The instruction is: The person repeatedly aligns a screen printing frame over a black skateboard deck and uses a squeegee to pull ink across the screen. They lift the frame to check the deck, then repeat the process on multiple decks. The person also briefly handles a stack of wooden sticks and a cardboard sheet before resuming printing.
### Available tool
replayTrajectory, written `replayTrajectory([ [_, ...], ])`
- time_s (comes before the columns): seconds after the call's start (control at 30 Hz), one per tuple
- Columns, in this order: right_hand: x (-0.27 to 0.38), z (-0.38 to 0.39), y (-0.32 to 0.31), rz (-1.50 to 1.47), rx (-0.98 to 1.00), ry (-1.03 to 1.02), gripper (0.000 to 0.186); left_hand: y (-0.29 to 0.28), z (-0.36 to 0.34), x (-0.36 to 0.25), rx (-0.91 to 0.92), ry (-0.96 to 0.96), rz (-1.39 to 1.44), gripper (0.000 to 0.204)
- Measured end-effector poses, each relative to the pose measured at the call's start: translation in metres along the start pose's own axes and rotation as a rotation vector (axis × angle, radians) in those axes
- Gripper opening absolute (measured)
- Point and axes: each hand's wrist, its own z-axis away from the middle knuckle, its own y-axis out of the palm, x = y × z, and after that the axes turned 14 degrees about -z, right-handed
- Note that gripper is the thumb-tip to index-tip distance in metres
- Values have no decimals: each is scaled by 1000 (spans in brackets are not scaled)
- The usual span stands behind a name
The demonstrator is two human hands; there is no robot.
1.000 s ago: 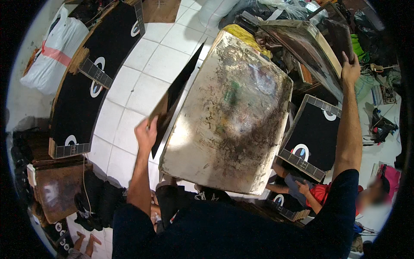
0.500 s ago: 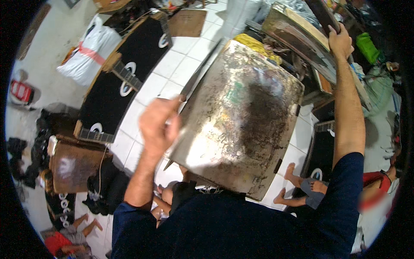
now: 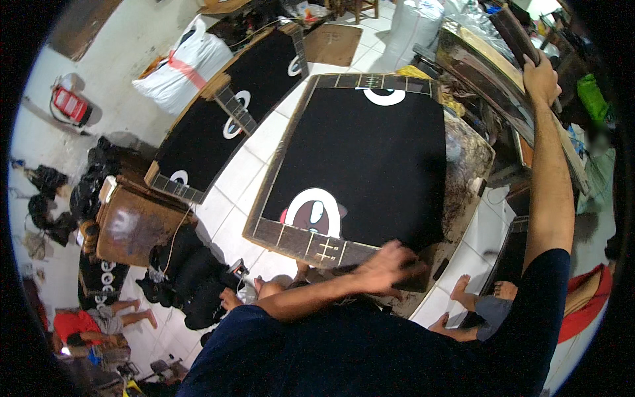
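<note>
A black fabric panel (image 3: 370,152) lies over the stained board (image 3: 466,149) in front of me, with dark marked strips along its far and near edges. White ring prints show at both ends, and the near one (image 3: 314,208) has a pinkish figure inside. My left hand (image 3: 387,268) is at the panel's near right corner, blurred, its fingers apart and nothing seen in them. Whether it touches the panel I cannot tell. At the far right, my raised right hand (image 3: 541,79) grips a dark wooden bar (image 3: 512,33).
Similar black panels (image 3: 198,145) stand along the left, beside a white sack (image 3: 182,73). A fire extinguisher (image 3: 69,104) hangs on the left wall. Other people sit low nearby, with bare feet (image 3: 463,291) near the board's right side. Wooden planks (image 3: 489,79) lean at the far right.
The stained board was bare and a thin panel stood tilted at its left edge; now the black panel covers much of it. My left hand has moved right and nearer. My right hand still grips the bar.
</note>
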Motion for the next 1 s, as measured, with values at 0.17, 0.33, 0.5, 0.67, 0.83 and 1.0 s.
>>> replayTrajectory([
  [0.17,-6,0,-1,30,-11,-12,53,-34,134,184,-418,-885,-671,69],
  [0.33,-7,-2,-4,17,-47,-16,52,-67,263,317,-12,-1599,21,66],
  [0.5,16,15,-19,-151,-180,-73,30,-108,262,286,-390,-1469,234,52],
  [0.67,41,23,-27,-175,-181,-37,32,-125,239,272,-443,-1417,558,45],
  [0.83,41,30,-26,-187,-201,-46,33,-39,200,272,-418,-1357,670,33],
  [1.0,36,33,-25,-168,-205,-46,34,-15,193,270,-163,-1432,445,38],
])
